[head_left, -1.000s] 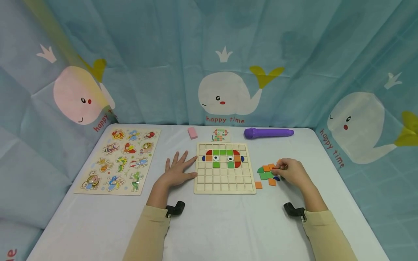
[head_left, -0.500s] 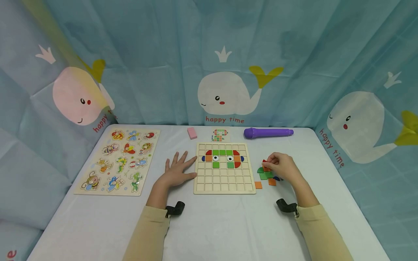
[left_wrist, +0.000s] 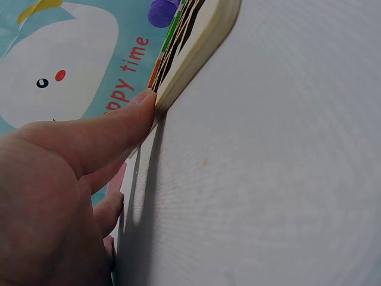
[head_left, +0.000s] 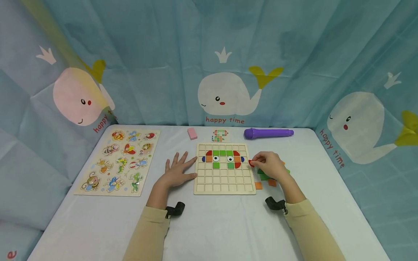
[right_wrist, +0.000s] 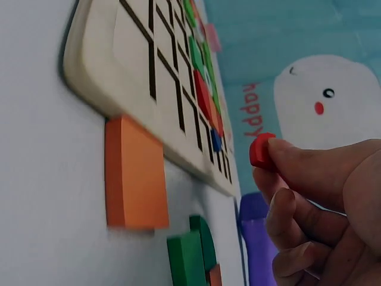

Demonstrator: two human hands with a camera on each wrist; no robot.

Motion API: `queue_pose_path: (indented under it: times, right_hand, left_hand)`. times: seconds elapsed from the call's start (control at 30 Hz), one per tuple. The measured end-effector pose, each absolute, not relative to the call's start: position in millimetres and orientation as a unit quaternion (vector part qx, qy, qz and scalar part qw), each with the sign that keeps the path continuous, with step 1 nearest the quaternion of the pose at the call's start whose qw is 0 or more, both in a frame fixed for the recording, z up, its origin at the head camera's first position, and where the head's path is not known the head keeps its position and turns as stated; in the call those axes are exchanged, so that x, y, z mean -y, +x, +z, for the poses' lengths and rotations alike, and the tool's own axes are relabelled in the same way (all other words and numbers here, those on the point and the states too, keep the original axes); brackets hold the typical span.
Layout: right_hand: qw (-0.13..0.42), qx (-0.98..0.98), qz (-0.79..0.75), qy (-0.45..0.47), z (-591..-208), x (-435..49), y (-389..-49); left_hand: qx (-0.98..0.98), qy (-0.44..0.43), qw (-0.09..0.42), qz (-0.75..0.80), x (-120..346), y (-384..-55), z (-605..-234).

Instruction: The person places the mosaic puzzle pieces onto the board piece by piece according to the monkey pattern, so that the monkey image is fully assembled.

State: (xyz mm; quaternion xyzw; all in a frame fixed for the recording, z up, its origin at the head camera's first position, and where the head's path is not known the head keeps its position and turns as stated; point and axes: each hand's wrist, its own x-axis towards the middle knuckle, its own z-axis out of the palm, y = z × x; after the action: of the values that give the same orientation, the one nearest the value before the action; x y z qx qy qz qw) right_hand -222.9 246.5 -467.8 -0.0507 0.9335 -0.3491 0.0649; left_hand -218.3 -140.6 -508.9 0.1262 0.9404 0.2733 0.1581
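Observation:
Between thumb and fingertips, my right hand (head_left: 269, 165) pinches a small red tile (right_wrist: 260, 152), just off the right edge of the wooden grid board (head_left: 225, 181). Red, green, orange and blue tiles and two eye tiles fill cells in the board's upper rows. My left hand (head_left: 177, 172) lies spread on the table, its thumb (left_wrist: 128, 122) touching the board's left edge. Under and beside the right hand are loose green tiles (head_left: 263, 177) and orange tiles, partly hidden by it. One orange tile (right_wrist: 140, 179) lies against the board's lower right corner.
A picture card (head_left: 220, 135) lies behind the board, with a pink block (head_left: 192, 133) to its left and a purple microphone (head_left: 269, 133) to its right. An insect puzzle board (head_left: 122, 163) occupies the left side. A whale-print curtain (head_left: 156, 90) stands behind the table.
My right hand has moved left from the loose tiles toward the board, carrying the red tile. An orange tile it had over the pile is no longer seen there. The left hand stays put.

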Motion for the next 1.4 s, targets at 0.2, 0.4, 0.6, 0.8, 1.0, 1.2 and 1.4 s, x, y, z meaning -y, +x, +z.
queue_pose_path:
  times: [0.2,0.4,0.6,0.8,1.0,1.2,1.4]
  right_hand:
    - [0.074,-0.929,-0.356,-0.071,-464,-230,-225]
    - [0.072,-0.926,-0.361,-0.089,-462,-213,-228]
    - [0.079,-0.921,-0.369,-0.096,-464,-194,-231]
    - [0.084,-0.918,-0.373,-0.108,-466,-178,-233]
    - [0.081,-0.915,-0.373,-0.129,-470,-166,-238]
    - [0.083,-0.909,-0.382,-0.143,-473,-152,-241]
    - [0.082,-0.907,-0.390,-0.138,-476,-139,-240]
  left_hand:
    - [-0.939,0.129,0.156,0.278,141,-218,-508]
    - [-0.939,0.129,0.157,0.278,141,-217,-506]
    - [-0.940,0.123,0.160,0.276,143,-217,-508]
    - [-0.939,0.122,0.162,0.278,141,-216,-507]
    - [-0.939,0.122,0.161,0.278,140,-216,-505]
    - [-0.939,0.120,0.161,0.278,141,-216,-504]
    - [-0.939,0.123,0.159,0.279,139,-216,-505]
